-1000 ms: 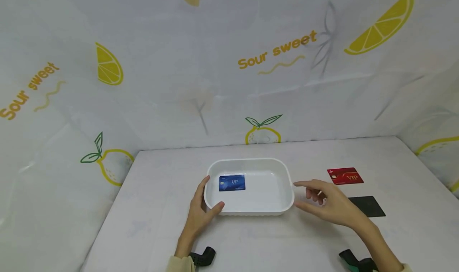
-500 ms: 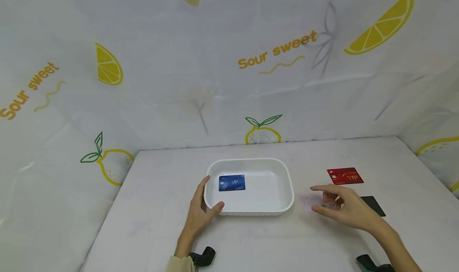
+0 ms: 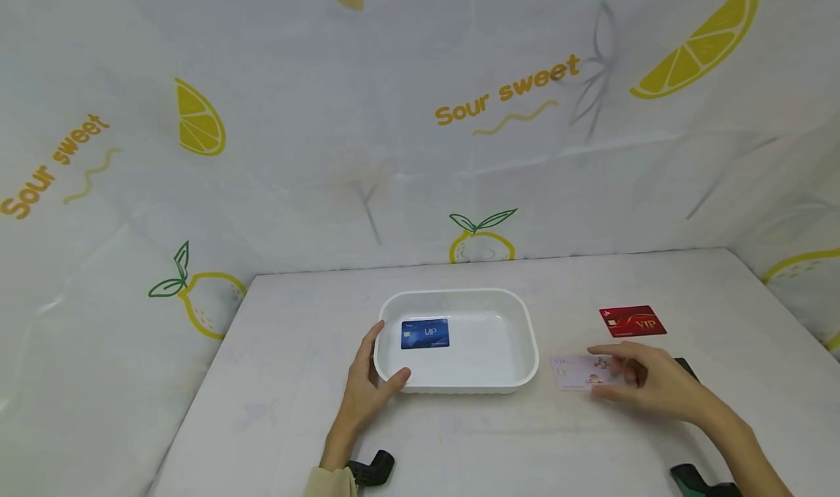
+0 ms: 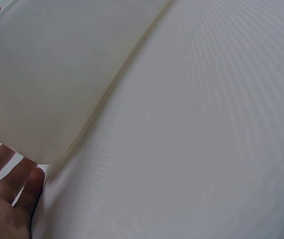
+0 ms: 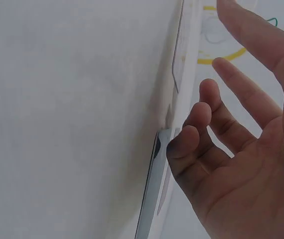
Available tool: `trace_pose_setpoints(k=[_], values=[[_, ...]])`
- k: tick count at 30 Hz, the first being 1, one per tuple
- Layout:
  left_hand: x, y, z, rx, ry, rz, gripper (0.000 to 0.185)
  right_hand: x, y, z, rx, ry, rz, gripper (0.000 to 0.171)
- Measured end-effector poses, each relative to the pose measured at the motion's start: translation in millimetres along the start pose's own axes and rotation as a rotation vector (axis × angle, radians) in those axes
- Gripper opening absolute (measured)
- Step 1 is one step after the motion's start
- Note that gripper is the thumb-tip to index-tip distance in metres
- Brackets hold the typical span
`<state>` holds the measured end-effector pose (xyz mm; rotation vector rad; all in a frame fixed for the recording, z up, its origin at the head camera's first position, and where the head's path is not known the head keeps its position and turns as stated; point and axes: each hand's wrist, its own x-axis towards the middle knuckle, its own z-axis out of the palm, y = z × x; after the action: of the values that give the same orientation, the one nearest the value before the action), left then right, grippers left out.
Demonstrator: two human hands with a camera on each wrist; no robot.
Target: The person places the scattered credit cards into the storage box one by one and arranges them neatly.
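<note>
My left hand (image 3: 367, 391) holds the near-left corner of a white tray (image 3: 472, 390), thumb on the front rim and fingers along the left wall. The left wrist view shows those fingers (image 4: 17, 181) against the tray's outer wall (image 4: 57, 74). A blue VIP card (image 3: 425, 334) lies inside the tray, left of its middle. Right of the tray, a pale lilac card (image 3: 572, 373) with a flower print lies on the table. My right hand (image 3: 663, 384) hovers over its right end, thumb and index finger apart; in the right wrist view nothing shows between its fingers (image 5: 231, 74).
A red VIP card (image 3: 633, 322) lies behind the right hand. The black card (image 3: 686, 368) is mostly hidden by that hand. White patterned sheeting (image 3: 394, 154) rises behind the table's back edge.
My right hand has moved right, away from the tray's right edge. The lilac card now shows under its fingers, and the black card is more covered. Left hand, tray and blue card stay put.
</note>
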<state>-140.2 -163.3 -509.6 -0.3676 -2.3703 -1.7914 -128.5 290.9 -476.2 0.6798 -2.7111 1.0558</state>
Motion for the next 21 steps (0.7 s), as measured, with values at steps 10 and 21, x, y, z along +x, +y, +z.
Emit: trace_pose_setpoints(k=[10, 21], values=[[-0.1, 0.1, -0.3, 0.002, 0.002, 0.004, 0.092, -1.5, 10.3, -0.1, -0.036, -0.059, 0.006, 0.054], [-0.4, 1.1, -0.5, 0.023, 0.006, -0.001, 0.092, 0.6, 7.6, -1.7, -0.064, -0.115, 0.038, 0.054]])
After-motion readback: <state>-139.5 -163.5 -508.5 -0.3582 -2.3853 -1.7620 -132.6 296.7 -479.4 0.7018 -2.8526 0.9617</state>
